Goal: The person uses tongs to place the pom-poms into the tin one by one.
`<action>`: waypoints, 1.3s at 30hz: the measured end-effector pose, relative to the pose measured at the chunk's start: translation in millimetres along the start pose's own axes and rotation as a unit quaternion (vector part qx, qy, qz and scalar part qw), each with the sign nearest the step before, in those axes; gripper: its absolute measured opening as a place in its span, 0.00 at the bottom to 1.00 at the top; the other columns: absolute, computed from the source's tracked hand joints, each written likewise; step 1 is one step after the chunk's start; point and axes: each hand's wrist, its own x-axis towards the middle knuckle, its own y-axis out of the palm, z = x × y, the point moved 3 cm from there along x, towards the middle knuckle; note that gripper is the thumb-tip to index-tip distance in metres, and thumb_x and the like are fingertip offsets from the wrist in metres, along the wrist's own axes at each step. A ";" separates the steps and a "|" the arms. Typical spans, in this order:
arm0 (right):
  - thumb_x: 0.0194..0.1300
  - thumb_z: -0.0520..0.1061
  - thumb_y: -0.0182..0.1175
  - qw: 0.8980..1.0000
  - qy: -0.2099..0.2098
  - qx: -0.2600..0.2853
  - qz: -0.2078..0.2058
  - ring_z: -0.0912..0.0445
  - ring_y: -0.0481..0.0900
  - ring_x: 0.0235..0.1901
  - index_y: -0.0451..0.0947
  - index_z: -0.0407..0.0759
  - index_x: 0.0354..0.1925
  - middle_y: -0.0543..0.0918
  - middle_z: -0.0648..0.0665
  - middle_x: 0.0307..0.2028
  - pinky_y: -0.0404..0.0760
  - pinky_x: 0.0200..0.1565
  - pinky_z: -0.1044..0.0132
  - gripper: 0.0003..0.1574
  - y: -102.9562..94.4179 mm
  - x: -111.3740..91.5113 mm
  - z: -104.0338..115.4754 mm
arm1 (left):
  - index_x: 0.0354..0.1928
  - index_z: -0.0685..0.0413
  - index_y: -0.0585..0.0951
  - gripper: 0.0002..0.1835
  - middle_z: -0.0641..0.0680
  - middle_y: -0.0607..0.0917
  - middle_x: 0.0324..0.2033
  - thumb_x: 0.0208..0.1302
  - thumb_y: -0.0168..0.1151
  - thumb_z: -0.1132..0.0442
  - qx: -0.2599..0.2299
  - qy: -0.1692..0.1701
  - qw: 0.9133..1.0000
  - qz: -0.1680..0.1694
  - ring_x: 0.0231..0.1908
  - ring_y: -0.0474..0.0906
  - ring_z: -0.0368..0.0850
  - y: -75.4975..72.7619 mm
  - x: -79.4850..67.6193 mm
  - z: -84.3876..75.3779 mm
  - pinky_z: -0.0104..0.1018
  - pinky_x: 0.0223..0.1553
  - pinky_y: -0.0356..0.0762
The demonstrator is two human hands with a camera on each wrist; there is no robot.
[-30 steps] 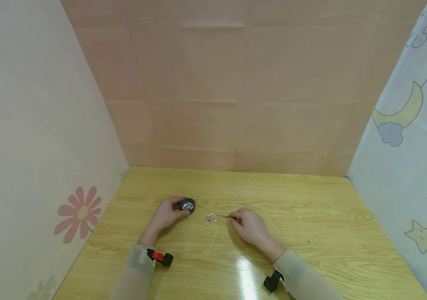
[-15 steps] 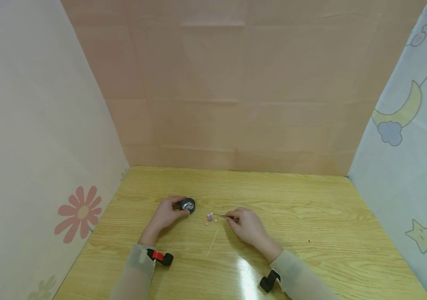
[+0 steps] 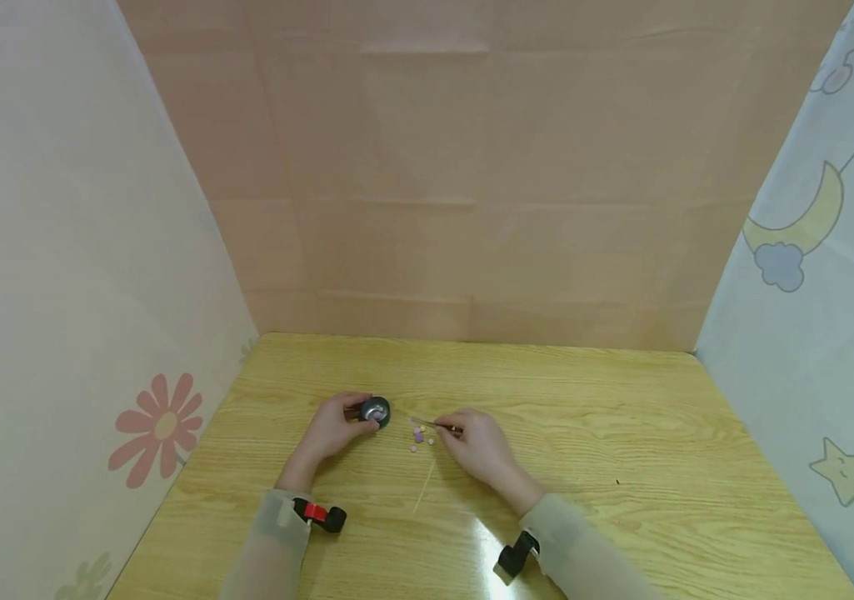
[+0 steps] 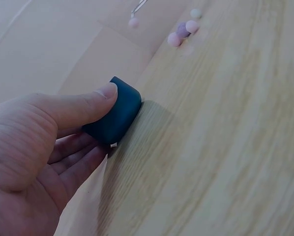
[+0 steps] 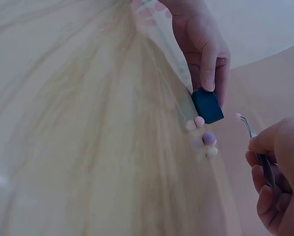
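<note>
My left hand (image 3: 327, 433) grips a small dark round container (image 3: 376, 412) by its side, thumb and fingers on opposite walls, as it stands on the table. In the head view its inside looks shiny and grey. My right hand (image 3: 479, 446) pinches a pair of tweezers (image 5: 265, 167) with a bent tip. A tiny pink ball (image 5: 238, 116) sits at that tip, raised above the tabletop, to the right of the container. Below the tweezers lie several small balls: a purple one (image 5: 209, 138), a yellowish one (image 5: 212, 152) and pink ones (image 4: 174, 39).
The wood-grain table (image 3: 621, 417) runs back to a brown paper backdrop (image 3: 471, 208). Patterned cloth walls (image 3: 59, 250) flank both sides. A thin pale line (image 3: 425, 483) and a small dark speck (image 3: 617, 482) mark the tabletop.
My right hand has moved left and slightly away from me, bringing the tweezers from beside the balls up past them toward the container. My left hand and the container have stayed put.
</note>
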 end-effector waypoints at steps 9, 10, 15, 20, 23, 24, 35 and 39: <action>0.75 0.46 0.69 1.000 0.018 0.006 0.023 0.57 0.88 0.40 0.93 0.46 0.49 0.91 0.49 0.43 0.88 0.40 0.64 0.10 18.5 21.8 10.3 | 0.68 0.60 0.83 0.30 0.62 0.82 0.63 0.64 0.80 0.64 -0.001 0.003 1.000 0.001 0.59 0.84 0.59 -0.8 0.5 1.2 0.51 0.60 0.84; 0.75 0.46 0.68 1.000 0.016 0.004 0.025 0.57 0.89 0.41 0.93 0.46 0.49 0.91 0.49 0.44 0.88 0.41 0.63 0.10 20.5 24.0 11.3 | 0.68 0.60 0.83 0.30 0.62 0.83 0.63 0.64 0.80 0.63 -0.001 0.003 1.000 0.000 0.59 0.84 0.59 -0.9 0.5 1.5 0.51 0.60 0.84; 0.75 0.47 0.68 0.999 0.007 -0.012 0.034 0.60 0.87 0.38 0.93 0.46 0.50 0.90 0.50 0.42 0.87 0.40 0.63 0.11 29.4 32.9 16.3 | 0.68 0.60 0.83 0.30 0.61 0.83 0.63 0.64 0.80 0.63 -0.001 0.002 1.000 -0.001 0.59 0.84 0.59 -0.9 0.6 1.4 0.51 0.60 0.84; 0.75 0.47 0.68 0.999 0.007 -0.031 0.040 0.63 0.81 0.32 0.93 0.48 0.50 0.89 0.51 0.39 0.82 0.33 0.67 0.11 35.9 40.0 20.8 | 0.68 0.60 0.83 0.30 0.61 0.83 0.62 0.65 0.79 0.64 -0.002 0.002 1.000 0.002 0.59 0.84 0.59 -0.7 0.2 0.7 0.51 0.60 0.84; 0.75 0.48 0.68 0.998 0.015 -0.041 0.047 0.64 0.80 0.33 0.93 0.49 0.50 0.89 0.50 0.41 0.81 0.32 0.67 0.11 38.6 44.2 23.7 | 0.68 0.61 0.83 0.30 0.62 0.83 0.62 0.65 0.79 0.64 -0.003 0.001 1.000 0.003 0.59 0.84 0.59 -0.6 0.4 1.5 0.51 0.60 0.84; 0.75 0.48 0.67 0.998 0.020 -0.043 0.050 0.64 0.80 0.33 0.93 0.49 0.51 0.89 0.50 0.42 0.81 0.33 0.67 0.12 39.4 45.5 24.8 | 0.68 0.60 0.83 0.30 0.61 0.83 0.62 0.65 0.79 0.64 -0.004 0.000 1.000 0.004 0.59 0.84 0.58 -0.6 0.5 2.0 0.51 0.60 0.84; 0.78 0.51 0.66 0.995 0.035 -0.071 0.059 0.62 0.82 0.35 0.93 0.51 0.52 0.89 0.50 0.43 0.82 0.33 0.67 0.12 47.5 55.9 31.8 | 0.68 0.59 0.82 0.30 0.61 0.82 0.64 0.66 0.79 0.63 -0.004 -0.005 1.000 0.007 0.59 0.84 0.57 0.7 1.7 4.6 0.50 0.60 0.84; 0.78 0.50 0.66 0.995 0.028 -0.077 0.054 0.61 0.83 0.36 0.93 0.51 0.51 0.90 0.50 0.43 0.83 0.33 0.66 0.12 48.6 57.9 31.9 | 0.68 0.59 0.82 0.30 0.62 0.82 0.64 0.66 0.79 0.63 0.000 -0.005 1.000 0.006 0.59 0.84 0.57 0.8 1.6 3.6 0.50 0.60 0.84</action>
